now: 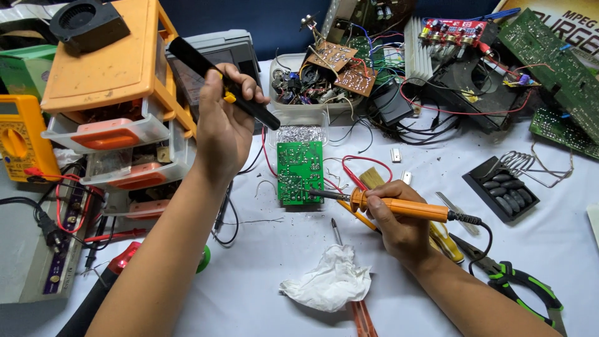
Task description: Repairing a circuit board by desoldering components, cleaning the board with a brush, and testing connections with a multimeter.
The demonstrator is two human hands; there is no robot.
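My right hand (399, 218) grips an orange-handled soldering iron (409, 209); its tip touches the lower right edge of a green circuit board (299, 171) lying flat on the white table cover. My left hand (224, 122) is raised above the board's left side and holds a black desoldering pump (221, 81) with a yellow button, its nozzle pointing down right towards the board. A silver metal strip (302, 133) sits at the board's far end.
An orange drawer unit (118, 93) and a yellow multimeter (22, 137) stand at left. A crumpled tissue (327, 284), a brush (372, 179), green-handled pliers (521, 284), a soldering stand (505, 187) and a tub of parts (306, 84) surround the board. Circuit boards and wires crowd the back right.
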